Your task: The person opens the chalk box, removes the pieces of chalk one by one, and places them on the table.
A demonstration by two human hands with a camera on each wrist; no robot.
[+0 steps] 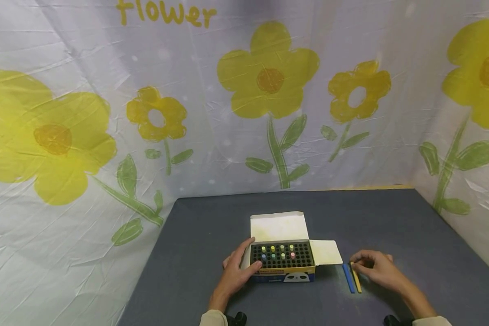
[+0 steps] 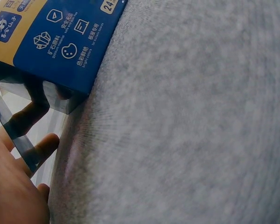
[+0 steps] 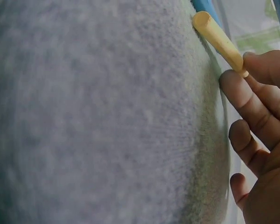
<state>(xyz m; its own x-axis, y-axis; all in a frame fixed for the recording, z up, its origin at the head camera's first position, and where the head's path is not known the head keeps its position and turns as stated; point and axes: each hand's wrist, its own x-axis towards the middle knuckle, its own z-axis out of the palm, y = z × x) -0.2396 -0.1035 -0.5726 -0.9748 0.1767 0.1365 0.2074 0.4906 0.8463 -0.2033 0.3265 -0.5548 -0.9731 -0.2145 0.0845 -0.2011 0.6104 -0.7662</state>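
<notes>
Head view: the left hand (image 1: 235,274) has its grip on the open box (image 1: 279,274). Eight chalks (image 1: 272,249) stand inside; many holes (image 1: 305,261) are bare. Near four o'clock from it, the right hand (image 1: 378,268) pinches the yellow chalk (image 1: 356,280), just beside the blue chalk (image 1: 348,278), both outside.

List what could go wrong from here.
The right hand pinches the yellow stick by one end, so it might slip. The blue stick lies close beside it and could get nudged. The open side flap of the box juts toward that hand and might get bumped.
</notes>
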